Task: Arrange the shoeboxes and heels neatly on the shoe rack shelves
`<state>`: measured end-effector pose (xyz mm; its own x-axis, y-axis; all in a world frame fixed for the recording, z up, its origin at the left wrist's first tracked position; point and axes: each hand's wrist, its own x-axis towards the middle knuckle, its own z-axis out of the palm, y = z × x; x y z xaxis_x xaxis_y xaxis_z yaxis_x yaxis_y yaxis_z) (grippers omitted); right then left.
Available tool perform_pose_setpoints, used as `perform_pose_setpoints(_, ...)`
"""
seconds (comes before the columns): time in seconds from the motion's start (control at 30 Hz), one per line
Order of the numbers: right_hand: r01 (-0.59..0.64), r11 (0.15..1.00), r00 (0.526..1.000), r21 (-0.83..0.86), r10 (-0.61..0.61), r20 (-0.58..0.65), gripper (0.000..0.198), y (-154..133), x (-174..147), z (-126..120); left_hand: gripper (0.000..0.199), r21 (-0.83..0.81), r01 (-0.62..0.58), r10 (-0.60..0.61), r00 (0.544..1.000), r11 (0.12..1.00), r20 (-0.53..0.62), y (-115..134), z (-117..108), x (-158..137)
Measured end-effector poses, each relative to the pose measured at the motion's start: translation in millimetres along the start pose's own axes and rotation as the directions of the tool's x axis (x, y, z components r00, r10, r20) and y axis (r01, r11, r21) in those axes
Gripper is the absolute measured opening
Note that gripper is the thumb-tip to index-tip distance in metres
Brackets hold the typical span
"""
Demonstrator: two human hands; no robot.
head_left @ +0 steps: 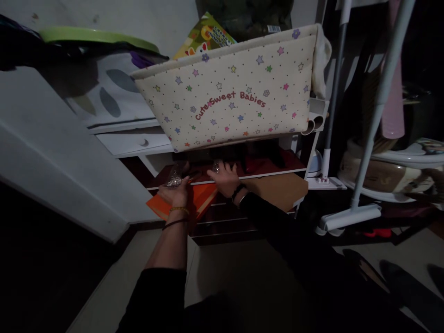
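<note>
My left hand is closed around a glittery silver shoe at the left end of the dark red shelf. A little to the right, my right hand grips a second glittery silver shoe, mostly hidden behind the fingers. Farther right on the same shelf are dark shoes and a red one, dim in the shadow. Below my hands, an orange bag or box leans out beside a brown cardboard piece.
Above the shelf, a cream star-print storage basket overhangs my hands, with a picture book inside. A small white drawer is at left. Long-handled mops, including a grey one, and stacked basins stand right. Shoes lie on the floor.
</note>
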<state>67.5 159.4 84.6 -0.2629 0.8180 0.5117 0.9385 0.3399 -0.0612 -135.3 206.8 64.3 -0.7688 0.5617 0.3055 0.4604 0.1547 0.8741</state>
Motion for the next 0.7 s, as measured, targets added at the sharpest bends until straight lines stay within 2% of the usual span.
perform_pose_setpoints(0.13, 0.057, 0.998, 0.997, -0.010, -0.057, 0.047, 0.043, 22.3, 0.8, -7.4, 0.069, 0.008, -0.013, 0.013, 1.000, 1.000, -0.010, 9.9, 11.0, -19.3)
perform_pose_setpoints(0.3, 0.146, 0.986, 0.988, 0.084, -0.149, 0.035, 0.046, 40.9, -1.2, -0.2, 0.060, 0.005, -0.054, 0.054, 0.998, 0.999, 0.027, 5.3, 17.4, -24.2)
perform_pose_setpoints(0.4, 0.118, 0.986, 0.993, 0.115, -0.120, 0.016, 0.049, 39.2, 1.4, 8.7, 0.056, -0.003, -0.055, 0.055, 0.998, 0.998, 0.021, 1.4, 15.2, -19.8)
perform_pose_setpoints(0.53, 0.011, 0.994, 0.999, 0.110, -0.014, 0.029, 0.048, 31.4, 2.6, 14.0, 0.054, 0.011, -0.072, 0.072, 0.997, 0.997, 0.012, 1.6, 9.7, -16.4)
perform_pose_setpoints(0.63, -0.100, 0.990, 0.995, 0.100, 0.100, 0.003, 0.050, 25.5, -4.7, 6.2, 0.055, 0.027, -0.061, 0.061, 0.998, 0.998, 0.016, 4.5, 8.5, -18.3)
perform_pose_setpoints(0.7, -0.088, 0.991, 0.996, 0.105, 0.091, -0.022, 0.053, 20.4, -16.8, -6.6, 0.055, 0.001, -0.099, 0.098, 0.994, 0.995, 0.044, 7.3, 8.2, -20.6)
